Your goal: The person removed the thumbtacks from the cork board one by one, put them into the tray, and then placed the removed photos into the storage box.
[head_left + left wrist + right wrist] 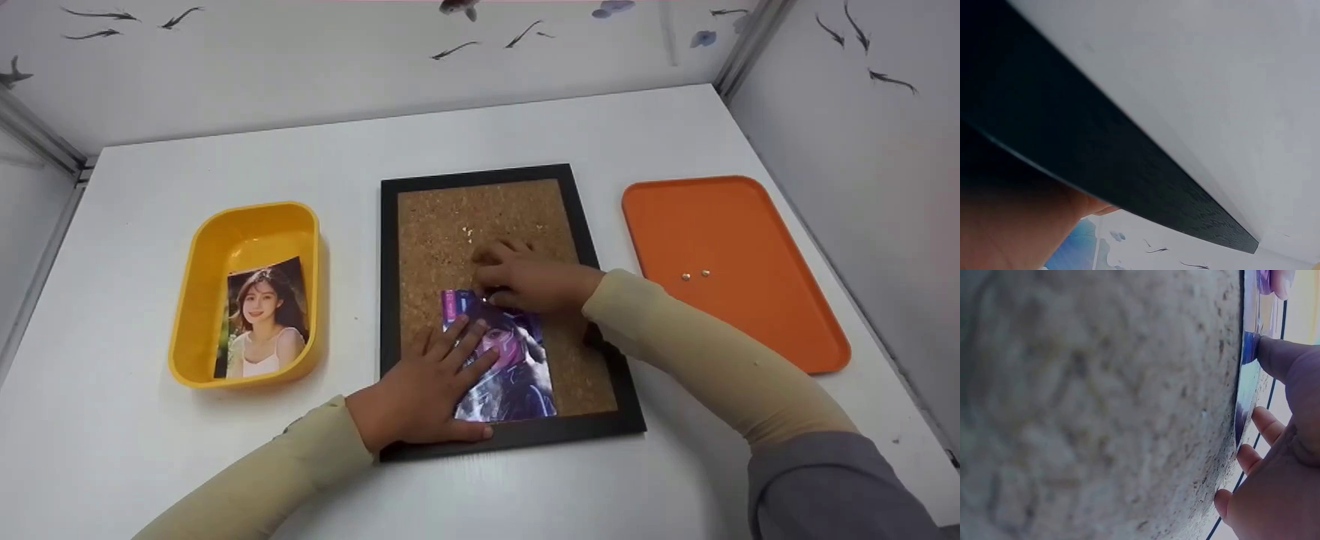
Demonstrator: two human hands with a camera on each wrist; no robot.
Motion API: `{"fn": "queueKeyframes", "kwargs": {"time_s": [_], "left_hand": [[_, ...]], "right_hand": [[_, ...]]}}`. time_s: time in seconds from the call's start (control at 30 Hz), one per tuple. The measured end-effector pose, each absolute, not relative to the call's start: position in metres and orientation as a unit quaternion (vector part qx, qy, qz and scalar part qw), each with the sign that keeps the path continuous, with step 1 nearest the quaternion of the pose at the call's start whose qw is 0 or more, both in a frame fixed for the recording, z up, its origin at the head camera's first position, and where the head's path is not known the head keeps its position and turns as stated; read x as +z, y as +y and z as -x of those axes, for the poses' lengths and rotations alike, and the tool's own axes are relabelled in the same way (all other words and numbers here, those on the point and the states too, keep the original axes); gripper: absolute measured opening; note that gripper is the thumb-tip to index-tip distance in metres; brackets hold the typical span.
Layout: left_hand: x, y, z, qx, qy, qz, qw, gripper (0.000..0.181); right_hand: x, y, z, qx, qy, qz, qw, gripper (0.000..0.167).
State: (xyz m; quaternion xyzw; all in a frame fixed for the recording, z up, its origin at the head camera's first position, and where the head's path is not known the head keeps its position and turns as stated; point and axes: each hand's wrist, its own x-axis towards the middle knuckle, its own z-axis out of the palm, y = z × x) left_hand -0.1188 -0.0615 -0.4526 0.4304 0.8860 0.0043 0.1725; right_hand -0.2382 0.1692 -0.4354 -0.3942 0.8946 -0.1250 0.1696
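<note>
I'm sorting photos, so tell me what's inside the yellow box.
The yellow box holds a photo of a person in white. Anything under the photo is covered and cannot be seen.

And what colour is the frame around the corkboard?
The frame around the corkboard is black, shown best in the head view.

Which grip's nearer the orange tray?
Right. Right grip is at the top of the print, left of the orange tray; left grip is farther left, on the print.
</note>
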Motion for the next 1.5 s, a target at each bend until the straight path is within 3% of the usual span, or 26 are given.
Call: {"fn": "queueKeyframes", "kwargs": {"time_s": [0.8,0.97,1.2,1.5], "left_hand": [[-0.4559,-0.0618,0.1188,0.000,0.887,-0.430,0.168,0.101],[-0.4567,-0.0624,0.1175,0.012,0.887,-0.433,0.159,0.101],[-0.4558,-0.0619,0.1176,0.008,0.887,-0.423,0.186,0.101],[-0.4535,-0.0609,0.1192,0.009,0.886,-0.427,0.182,0.101]], "right_hand": [[-0.4364,0.1648,0.2372,-0.126,0.900,0.379,0.177,0.020],[-0.4372,0.1650,0.2363,-0.132,0.897,0.386,0.171,0.014],[-0.4370,0.1650,0.2355,-0.129,0.897,0.388,0.167,0.013],[-0.4364,0.1664,0.2376,-0.134,0.899,0.378,0.175,0.014]]}}
